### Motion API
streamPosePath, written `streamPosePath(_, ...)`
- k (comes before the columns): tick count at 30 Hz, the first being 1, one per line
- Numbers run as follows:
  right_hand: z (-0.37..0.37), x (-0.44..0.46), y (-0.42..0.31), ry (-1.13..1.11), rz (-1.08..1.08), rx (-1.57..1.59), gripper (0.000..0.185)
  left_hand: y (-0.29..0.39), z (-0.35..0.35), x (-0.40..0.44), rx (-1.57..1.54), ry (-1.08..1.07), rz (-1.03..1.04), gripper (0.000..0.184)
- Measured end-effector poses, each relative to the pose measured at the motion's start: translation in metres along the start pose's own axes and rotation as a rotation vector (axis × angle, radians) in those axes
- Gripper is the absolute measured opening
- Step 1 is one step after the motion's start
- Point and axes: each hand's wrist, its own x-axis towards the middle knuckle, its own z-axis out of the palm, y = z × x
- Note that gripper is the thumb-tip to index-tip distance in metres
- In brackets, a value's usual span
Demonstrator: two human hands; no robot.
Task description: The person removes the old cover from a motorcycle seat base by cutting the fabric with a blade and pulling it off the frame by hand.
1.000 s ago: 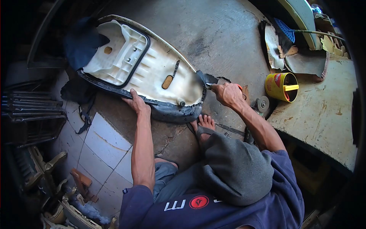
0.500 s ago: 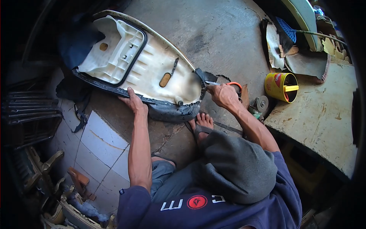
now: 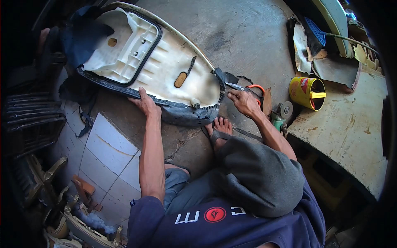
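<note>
On the gray floor (image 3: pixel 248 37), toward the far left in the head view, lies a long seat (image 3: pixel 163 76) with its white, hard side facing up. Its narrow end points right, and a black cover (image 3: pixel 188 116) wraps around the edge. A dark blue shape (image 3: pixel 84 43) hides part of the far left end; I cannot tell what it is.

The person's left hand (image 3: pixel 147 104) holds the seat by its near edge, with the thumb on top and the other fingers tucked under. The right hand (image 3: pixel 245 102) is at the narrow end with its fingers curled in. I cannot tell what it grips.

Just past the right hand are scissors (image 3: pixel 236 86) with orange handles. To the right of them are a brown wood piece (image 3: pixel 267 101) and a green tool (image 3: pixel 279 120) with a round disc. A bare foot (image 3: pixel 221 127) in a sandal is close to the seat, between the two arms.

On the right side is a worn table (image 3: pixel 343 132), with a yellow tub (image 3: pixel 300 91) at its far left corner. A blue broom (image 3: pixel 316 33) is at the far right. White tiles (image 3: pixel 109 140) cover the ground on the near left, and a reddish block (image 3: pixel 84 186) lies there too.
</note>
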Motion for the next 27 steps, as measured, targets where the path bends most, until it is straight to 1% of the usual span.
streamPosePath(1, -0.008, -0.006, -0.014, 0.007, -0.003, -0.001, 0.039, 0.0, 0.006, 0.004, 0.036, 0.001, 0.027, 0.083)
streamPosePath(2, -0.013, -0.016, -0.025, 0.003, 0.007, -0.19, 0.035, 0.008, 0.012, -0.003, -0.04, 0.001, -0.01, 0.079)
streamPosePath(3, -0.013, -0.027, -0.031, -0.015, 0.028, -0.373, 0.032, 0.008, 0.013, -0.004, -0.038, 0.015, -0.011, 0.076)
streamPosePath(4, -0.012, -0.03, -0.033, 0.007, -0.011, -0.411, 0.027, 0.008, 0.011, -0.007, -0.038, -0.008, 0.001, 0.075)
streamPosePath(5, -0.012, -0.028, -0.037, 0.008, -0.011, -0.414, 0.027, 0.008, 0.012, -0.006, -0.045, -0.028, 0.02, 0.075)
streamPosePath(7, -0.009, -0.028, -0.05, 0.015, 0.046, -0.507, 0.028, 0.009, 0.011, -0.006, -0.034, -0.026, 0.021, 0.075)
streamPosePath(9, 0.0, -0.023, -0.059, 0.014, 0.058, -0.523, 0.028, 0.004, 0.01, -0.001, -0.013, -0.024, 0.019, 0.076)
streamPosePath(11, 0.013, -0.017, -0.049, 0.095, -0.002, -0.519, 0.029, -0.008, 0.008, 0.005, 0.081, 0.06, 0.069, 0.081)
streamPosePath(12, 0.013, -0.018, -0.037, 0.081, 0.015, -0.421, 0.03, -0.014, 0.01, 0.008, 0.126, 0.152, 0.039, 0.082)
streamPosePath(13, 0.017, -0.019, -0.021, 0.081, 0.016, -0.429, 0.03, -0.015, 0.009, 0.007, 0.12, 0.153, 0.032, 0.082)
streamPosePath(14, 0.023, -0.015, -0.002, -0.065, 0.188, 0.079, 0.031, -0.014, 0.009, 0.007, 0.074, 0.105, 0.051, 0.083)
streamPosePath(15, 0.027, -0.014, 0.004, -0.117, 0.227, 0.257, 0.032, -0.013, 0.01, 0.007, 0.025, 0.058, 0.077, 0.085)
streamPosePath(16, 0.03, -0.013, 0.01, -0.164, 0.277, 0.438, 0.033, -0.004, 0.011, 0.001, 0.029, 0.024, 0.047, 0.086)
streamPosePath(17, 0.034, -0.011, 0.018, -0.204, 0.337, 0.608, 0.035, -0.001, 0.011, 0.001, 0.028, 0.029, 0.057, 0.086)
streamPosePath(19, 0.028, -0.021, -0.001, 0.158, -0.04, 0.086, 0.039, 0.0, 0.007, 0.002, 0.054, -0.031, 0.085, 0.088)
streamPosePath(20, 0.011, -0.028, -0.014, 0.03, 0.053, -0.053, 0.038, 0.0, -0.003, -0.007, 0.077, -0.037, 0.072, 0.088)
streamPosePath(21, 0.003, -0.035, -0.028, 0.043, 0.059, -0.049, 0.038, 0.003, 0.0, -0.01, 0.065, -0.012, 0.035, 0.09)
streamPosePath(23, -0.007, -0.038, -0.048, -0.049, 0.066, -0.316, 0.032, 0.007, 0.015, -0.006, 0.017, 0.045, -0.027, 0.092)
streamPosePath(24, -0.002, -0.035, -0.048, -0.066, 0.069, -0.405, 0.03, 0.007, 0.012, -0.001, 0.011, -0.019, 0.035, 0.094)
streamPosePath(25, 0.005, -0.032, -0.052, -0.07, 0.066, -0.404, 0.03, 0.003, 0.008, 0.0, 0.013, -0.015, 0.035, 0.094)
streamPosePath(27, 0.016, -0.02, -0.058, -0.057, 0.191, -0.461, 0.036, -0.001, 0.009, 0.001, -0.019, -0.018, 0.069, 0.074)
